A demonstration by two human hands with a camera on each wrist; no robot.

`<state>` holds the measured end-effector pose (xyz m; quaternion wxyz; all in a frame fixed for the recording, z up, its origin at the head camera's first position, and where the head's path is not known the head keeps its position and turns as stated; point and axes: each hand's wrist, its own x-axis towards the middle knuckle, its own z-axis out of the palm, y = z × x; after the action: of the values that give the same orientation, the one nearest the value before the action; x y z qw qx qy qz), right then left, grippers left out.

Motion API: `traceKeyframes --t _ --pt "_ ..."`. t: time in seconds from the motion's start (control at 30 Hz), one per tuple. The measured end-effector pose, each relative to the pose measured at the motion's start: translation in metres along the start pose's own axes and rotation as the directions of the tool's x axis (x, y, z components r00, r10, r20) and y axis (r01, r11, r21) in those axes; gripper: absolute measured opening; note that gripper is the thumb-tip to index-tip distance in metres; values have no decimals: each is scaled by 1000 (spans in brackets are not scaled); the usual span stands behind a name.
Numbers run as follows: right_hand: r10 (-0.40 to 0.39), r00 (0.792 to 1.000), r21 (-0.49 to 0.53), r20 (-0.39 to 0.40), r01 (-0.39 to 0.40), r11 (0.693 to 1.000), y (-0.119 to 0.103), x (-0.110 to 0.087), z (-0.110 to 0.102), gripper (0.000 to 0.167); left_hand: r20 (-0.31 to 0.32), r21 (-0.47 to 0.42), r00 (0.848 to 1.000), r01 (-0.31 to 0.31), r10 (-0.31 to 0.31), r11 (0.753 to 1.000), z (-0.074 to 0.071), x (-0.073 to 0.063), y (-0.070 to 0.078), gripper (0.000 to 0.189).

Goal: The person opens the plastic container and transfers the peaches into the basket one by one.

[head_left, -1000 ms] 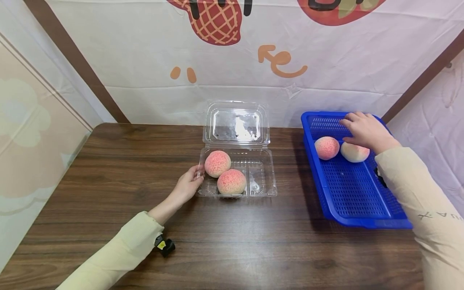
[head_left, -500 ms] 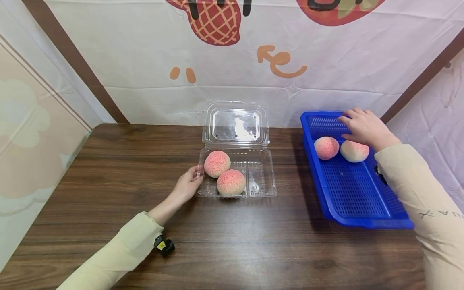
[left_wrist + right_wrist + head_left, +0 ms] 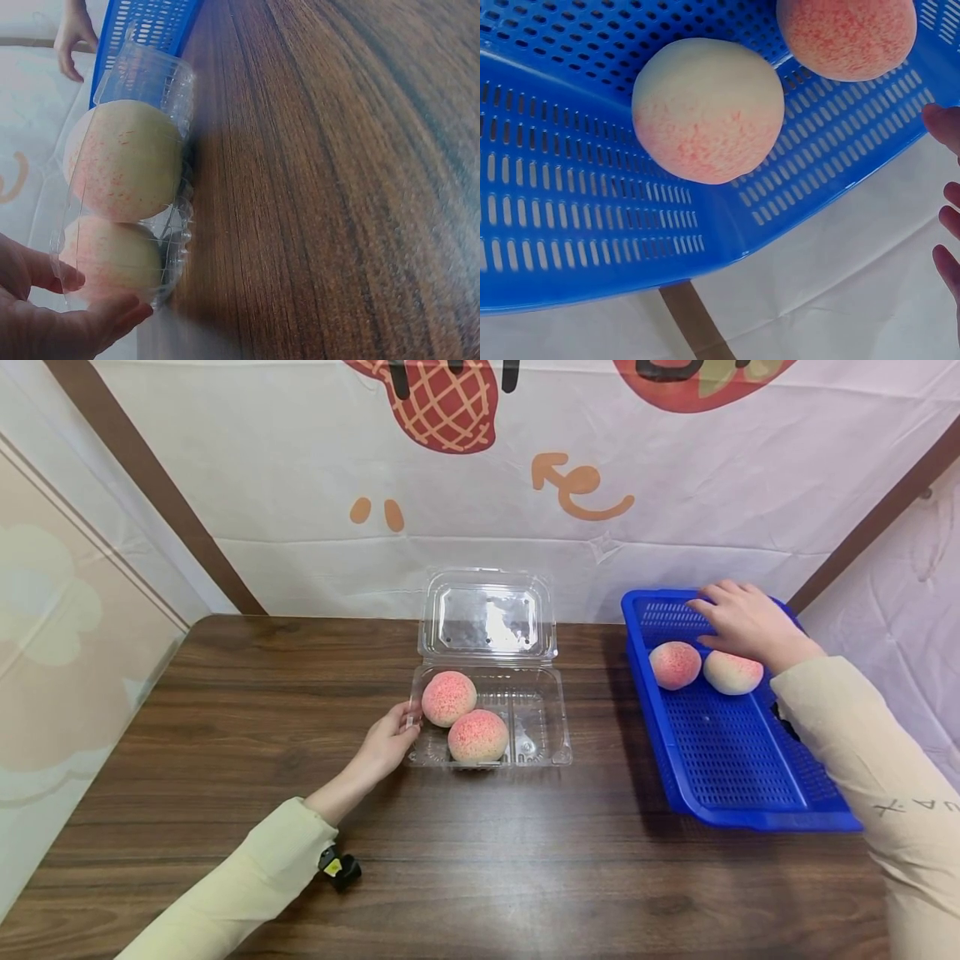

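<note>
My left hand (image 3: 388, 742) pinches the left wall of a clear plastic clamshell box (image 3: 542, 714), thumb and fingers on either side in the left wrist view. Two pink-and-cream peaches lie in the box's left part: one peach (image 3: 449, 698) at the back, another peach (image 3: 478, 737) in front. On the right, my right hand (image 3: 750, 622) hovers over the back of a blue plastic basket (image 3: 727, 820), fingers spread and holding nothing. Below it rest two more peaches, a pinker peach (image 3: 675, 665) on the left and a paler peach (image 3: 709, 112) nearer the corner.
The box's lid (image 3: 487, 614) stands raised at the back, near a printed white cloth (image 3: 300, 572). Brown wooden table (image 3: 480, 868) stretches between box and basket and towards the front. A black strap piece (image 3: 345, 870) shows beside the left sleeve.
My right hand has shifted slightly left and back over the basket, uncovering more of the paler peach. The left hand keeps its hold on the box, and the peaches stay in place.
</note>
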<state>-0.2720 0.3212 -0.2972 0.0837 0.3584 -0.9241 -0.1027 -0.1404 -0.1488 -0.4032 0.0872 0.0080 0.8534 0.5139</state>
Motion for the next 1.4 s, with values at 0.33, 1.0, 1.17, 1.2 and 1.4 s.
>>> traceKeyframes --t 0.33,1.0,1.17,1.2,1.4 --pt "-47 998 10 -51 48 999 -10 6 -4 49 3 0 1000 -18 18 1000 0 -1 0 39" --pt "-97 994 -9 -47 96 995 -27 19 -13 50 -10 8 1000 -5 5 1000 2 -1 -1 40" --pt "-136 987 -25 -84 134 991 -30 22 -13 49 -3 9 1000 -2 2 1000 1 0 -2 40" --pt "-148 984 -30 -96 145 989 -31 23 -13 49 -2 12 1000 -2 2 1000 1 0 -2 40" --pt "-190 973 -41 -134 186 982 -36 27 -13 49 2 17 1000 -1 1 1000 1 0 -2 41"
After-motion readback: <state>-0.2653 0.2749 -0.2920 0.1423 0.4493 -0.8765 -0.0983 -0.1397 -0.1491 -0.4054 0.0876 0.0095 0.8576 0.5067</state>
